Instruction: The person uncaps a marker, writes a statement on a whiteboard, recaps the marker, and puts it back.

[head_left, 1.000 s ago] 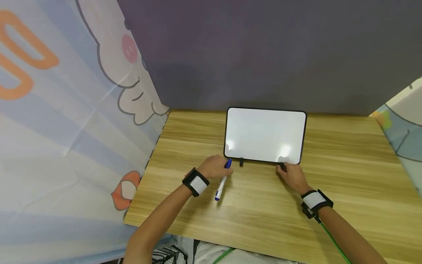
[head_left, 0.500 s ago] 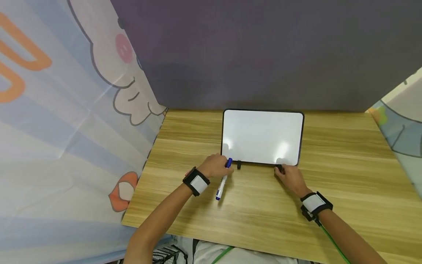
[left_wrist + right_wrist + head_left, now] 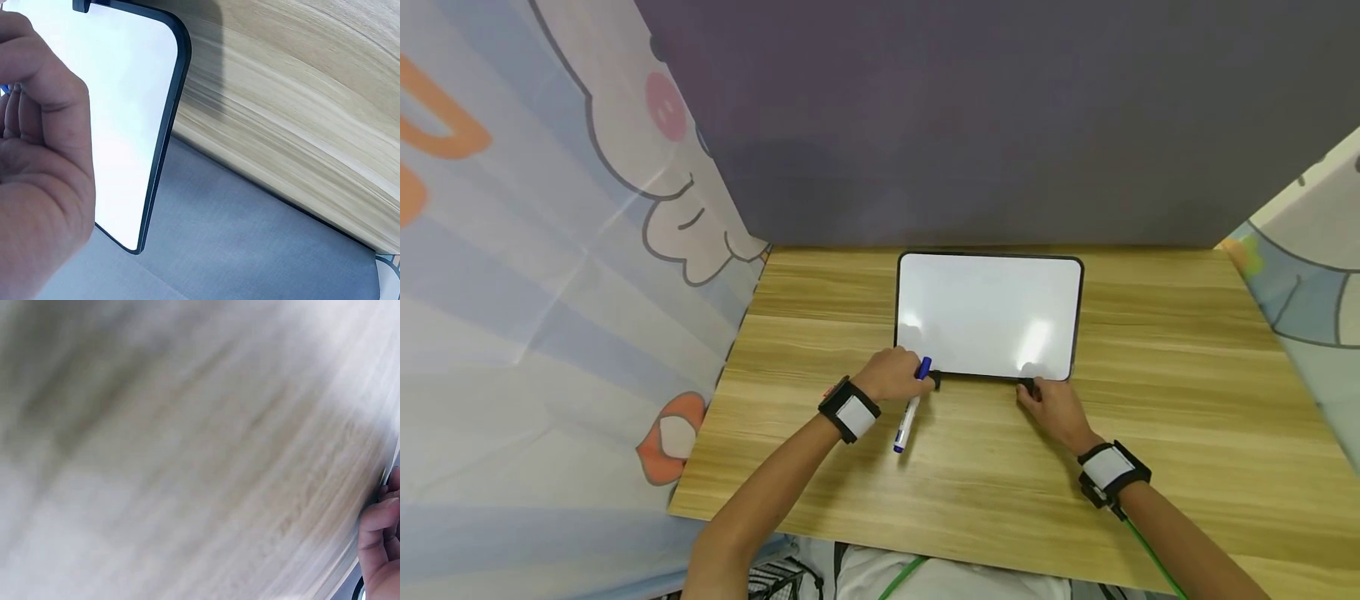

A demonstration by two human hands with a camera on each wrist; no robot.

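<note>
A small whiteboard (image 3: pixel 988 317) with a black rim stands on the wooden table, on black feet along its lower edge. My left hand (image 3: pixel 891 377) grips a white marker (image 3: pixel 906 427) with a blue cap, slanting down toward me. Its fingertips are right at the left black foot (image 3: pixel 936 381), by the board's lower left corner. At the lower right, my right hand (image 3: pixel 1060 412) pinches the other black foot (image 3: pixel 1026 383) between thumb and fingers. The left wrist view shows curled left fingers (image 3: pixel 65 119) before the board; in the blurred right wrist view only part of the right hand (image 3: pixel 380 544) shows.
Behind the board rises a dark grey panel (image 3: pixel 970 150). A printed cloth (image 3: pixel 535 333) hangs along the table's left side, and another cloth (image 3: pixel 1311 333) borders the right. A green cable (image 3: pixel 1150 546) runs from the right wrist strap.
The whiteboard has slid slightly toward me, with my right hand on its foot. The left foot now meets my left fingertips. The head view has shifted a little; the marker stays in my left hand.
</note>
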